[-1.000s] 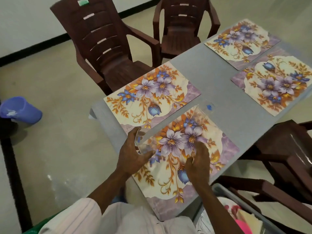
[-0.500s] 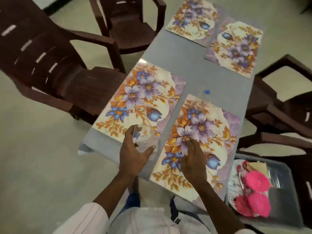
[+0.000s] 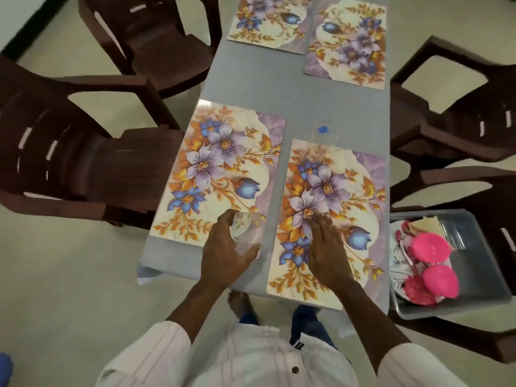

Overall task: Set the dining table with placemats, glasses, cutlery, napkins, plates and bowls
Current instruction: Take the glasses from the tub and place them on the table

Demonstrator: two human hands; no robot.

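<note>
Several floral placemats lie on the grey table (image 3: 265,88). My left hand (image 3: 226,251) is shut on a clear glass (image 3: 247,231), held at the near right corner of the near left placemat (image 3: 220,169). My right hand (image 3: 326,252) lies flat, fingers apart, on the near right placemat (image 3: 332,208). Another clear glass (image 3: 325,132) with a blue mark stands just beyond that placemat. Two more placemats (image 3: 269,22) (image 3: 349,43) lie at the far end.
A grey tray (image 3: 474,277) at the right sits on a chair and holds pink bowls (image 3: 431,248), a patterned plate and paper napkins. Brown plastic chairs (image 3: 92,160) (image 3: 463,113) stand on both sides of the table.
The view has swung so the table runs straight ahead. My left hand, with the glass, stays by the near left placemat's corner; my right hand stays pressed on the near right placemat.
</note>
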